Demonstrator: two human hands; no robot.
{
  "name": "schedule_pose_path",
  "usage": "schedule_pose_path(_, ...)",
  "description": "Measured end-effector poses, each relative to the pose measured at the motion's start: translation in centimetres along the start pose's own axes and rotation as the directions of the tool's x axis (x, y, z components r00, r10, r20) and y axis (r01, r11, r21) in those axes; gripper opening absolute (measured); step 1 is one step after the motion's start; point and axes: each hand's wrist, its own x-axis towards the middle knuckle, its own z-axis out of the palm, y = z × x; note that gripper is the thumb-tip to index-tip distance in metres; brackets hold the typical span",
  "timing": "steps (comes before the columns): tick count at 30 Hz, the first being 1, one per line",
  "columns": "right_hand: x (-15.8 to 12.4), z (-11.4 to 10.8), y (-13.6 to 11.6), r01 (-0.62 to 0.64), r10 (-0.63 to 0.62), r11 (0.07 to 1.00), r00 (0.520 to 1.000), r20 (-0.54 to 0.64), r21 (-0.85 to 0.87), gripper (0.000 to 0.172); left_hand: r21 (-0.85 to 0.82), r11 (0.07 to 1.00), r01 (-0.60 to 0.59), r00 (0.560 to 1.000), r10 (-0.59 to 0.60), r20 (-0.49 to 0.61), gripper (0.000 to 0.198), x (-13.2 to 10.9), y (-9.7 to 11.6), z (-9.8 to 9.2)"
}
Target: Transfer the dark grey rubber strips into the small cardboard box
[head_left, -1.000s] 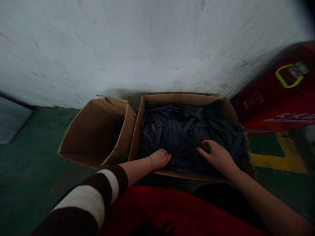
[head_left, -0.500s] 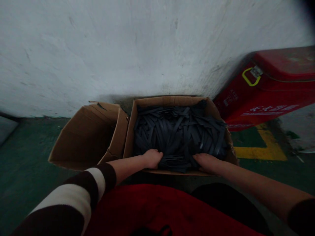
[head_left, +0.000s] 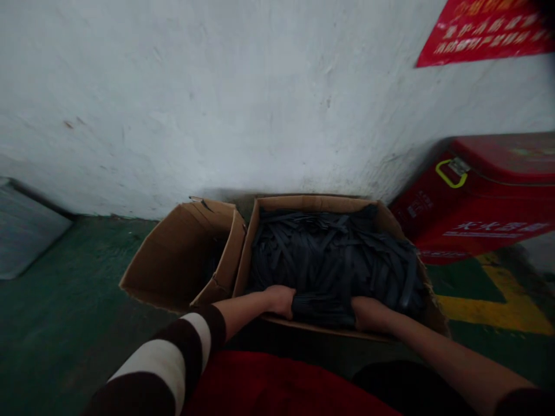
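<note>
Head view: the dark bundle (head_left: 323, 307) stretches lengthwise from left hand (head_left: 281, 300) to right hand (head_left: 372, 315), fingers grasping its ends.

Fingertips of left hand (head_left: 281, 301) and right hand (head_left: 372, 315) are out of sight against the dark strips (head_left: 323, 306), so can't tell how firm either grip is, and the pile hides the floor of the big carton (head_left: 314, 202). Smaller carton (head_left: 158, 268) is too dark inside to make out what's at its right end. Red cabinet (head_left: 503, 202) runs off the right edge with its small print unreadable, red sign (head_left: 485, 34) is cut by top and right edges, grey panel (head_left: 30, 231) by the left, striped sleeve (head_left: 151, 361) by the bottom.
</note>
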Motion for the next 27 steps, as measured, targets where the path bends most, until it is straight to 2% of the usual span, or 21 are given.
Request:
schedule_pose_path(4, -2.1, -3.2, 1.1, -0.088, 0.089, 0.996, 0.990, -0.106, 0.009, 0.050, -0.211, 0.974, -0.083, 0.979, 0.039, -0.201, 0.039, -1.3, -0.4, -3.4)
schedule_pose_path(7, -3.8, -6.7, 2.3, -0.136, 0.154, 0.985, 0.972, -0.180, 0.109, 0.047, -0.418, 0.893, -0.170, 0.947, 0.032, -0.318, 0.039, -1.6, -0.3, -5.9)
schedule_pose_path(11, -6.0, -11.3, 2.9, -0.073, 0.181, 0.935, 0.940, -0.289, 0.347, 0.034, -0.694, 0.667, -0.272, 0.917, -0.040, -0.397, 0.042, -2.0, 0.2, -8.0)
schedule_pose_path(13, -6.6, -12.7, 2.0, -0.099, 0.277, 0.883, 0.899, -0.339, 0.460, 0.038, -0.799, 0.513, -0.315, 0.911, -0.073, -0.406, 0.045, -2.1, 0.8, -8.4)
schedule_pose_path(16, -6.1, -13.3, -1.2, -0.072, 0.420, 0.723, 0.835, -0.355, 0.687, 0.044, -0.881, 0.288, -0.375, 0.907, -0.084, -0.413, 0.043, -2.5, 2.5, -8.5)
schedule_pose_path(18, -5.0, -12.9, -4.2, 0.065, 0.437, 0.579, 0.817, -0.377, 0.813, 0.046, -0.895, 0.171, -0.413, 0.900, -0.075, -0.430, 0.040, -3.0, 3.7, -8.4)
schedule_pose_path(21, -3.4, -12.1, -9.3, 0.232, 0.461, 0.386, 0.790, -0.405, 0.893, 0.051, -0.885, -0.040, -0.463, 0.884, -0.094, -0.458, 0.039, -4.8, 4.3, -8.4)
schedule_pose_path(24, -3.0, -12.7, -14.5, 0.272, 0.528, 0.272, 0.760, -0.379, 0.923, 0.056, -0.866, -0.183, -0.465, 0.885, -0.085, -0.457, 0.041, -8.4, 2.8, -9.1)
schedule_pose_path(27, -3.7, -14.8, -20.4, 0.301, 0.474, 0.181, 0.808, -0.351, 0.936, 0.053, -0.886, -0.186, -0.425, 0.905, -0.082, -0.417, 0.040, -14.1, -0.2, -10.1)
